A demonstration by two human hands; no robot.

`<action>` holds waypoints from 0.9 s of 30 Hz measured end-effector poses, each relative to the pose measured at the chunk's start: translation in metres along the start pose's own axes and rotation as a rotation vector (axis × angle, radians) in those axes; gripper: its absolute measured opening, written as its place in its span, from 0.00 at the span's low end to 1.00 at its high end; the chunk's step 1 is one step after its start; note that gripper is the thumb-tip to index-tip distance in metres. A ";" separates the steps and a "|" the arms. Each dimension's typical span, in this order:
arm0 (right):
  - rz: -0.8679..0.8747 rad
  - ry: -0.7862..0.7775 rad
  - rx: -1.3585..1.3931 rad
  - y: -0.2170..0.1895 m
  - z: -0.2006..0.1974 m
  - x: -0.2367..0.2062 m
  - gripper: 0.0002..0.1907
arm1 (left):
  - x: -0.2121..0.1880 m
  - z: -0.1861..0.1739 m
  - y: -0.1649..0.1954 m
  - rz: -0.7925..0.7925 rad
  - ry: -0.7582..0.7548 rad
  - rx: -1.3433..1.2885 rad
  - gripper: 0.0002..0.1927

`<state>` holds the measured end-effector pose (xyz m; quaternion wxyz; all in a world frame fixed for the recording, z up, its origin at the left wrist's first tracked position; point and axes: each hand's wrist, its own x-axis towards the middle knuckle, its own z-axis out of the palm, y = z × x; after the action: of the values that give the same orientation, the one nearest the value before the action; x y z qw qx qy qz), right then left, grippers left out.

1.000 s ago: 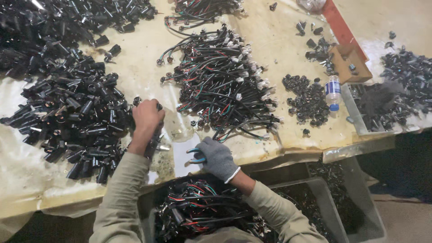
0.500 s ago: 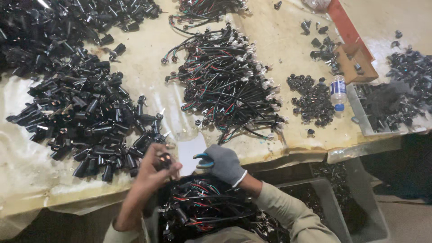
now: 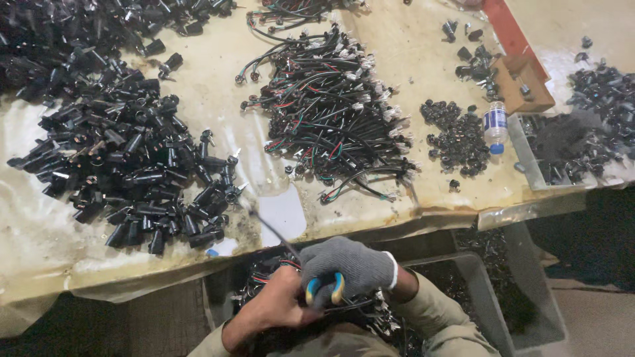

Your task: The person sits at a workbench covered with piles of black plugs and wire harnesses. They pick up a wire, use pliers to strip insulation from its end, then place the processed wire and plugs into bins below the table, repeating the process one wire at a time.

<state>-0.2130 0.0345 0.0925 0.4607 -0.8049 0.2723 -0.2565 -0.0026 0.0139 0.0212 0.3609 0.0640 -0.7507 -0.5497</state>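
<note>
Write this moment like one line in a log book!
right hand: gloved, grips blue-and-yellow-handled tool | left hand: bare, beside tool | below: bin of wires | table: black parts, wire pile

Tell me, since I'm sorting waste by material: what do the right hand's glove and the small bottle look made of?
Glove: grey knitted fabric, matte, with visible knit texture and a white cuff. Small bottle: probably clear plastic, slightly glossy, with a blue cap.
</note>
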 end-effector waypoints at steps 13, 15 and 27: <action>-0.152 0.537 1.273 -0.006 0.043 -0.029 0.24 | -0.011 0.038 0.009 -0.111 0.258 0.534 0.13; -0.181 0.433 1.234 -0.001 0.056 -0.035 0.27 | -0.016 0.046 0.007 -0.058 0.232 0.527 0.13; -0.087 0.363 0.593 0.014 0.033 -0.038 0.24 | 0.008 0.019 0.018 -0.198 -0.061 0.466 0.17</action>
<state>-0.2217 0.0742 0.0589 0.6070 -0.5881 0.2289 -0.4829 -0.0146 0.0318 0.0376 0.2580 0.2020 -0.8577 -0.3963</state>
